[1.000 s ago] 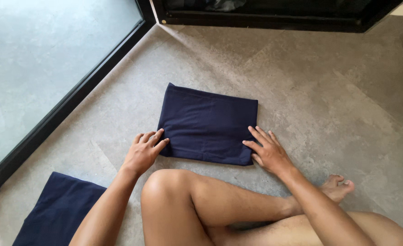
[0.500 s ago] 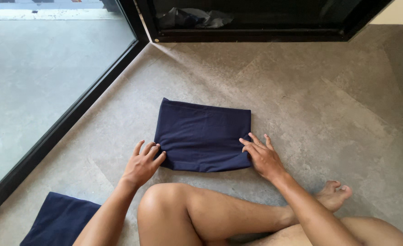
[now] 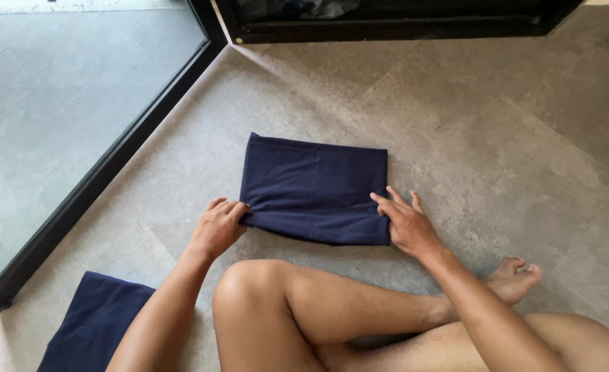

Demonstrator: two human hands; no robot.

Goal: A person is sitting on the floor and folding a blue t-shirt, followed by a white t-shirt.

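Both hands have slid down the folded navy-blue cloth rectangle (image 3: 315, 189): left hand (image 3: 216, 229) pinches its near-left corner, right hand (image 3: 404, 220) presses open-fingered at its near-right edge.

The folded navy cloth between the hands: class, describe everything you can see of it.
The folded navy cloth is a dark blue, soft-looking fabric folded into a flat rectangle with faint creases. It lies on the grey stone-look floor, ahead of the raised knee. The left hand grips its near left corner; the right hand has its fingertips on the near right edge.
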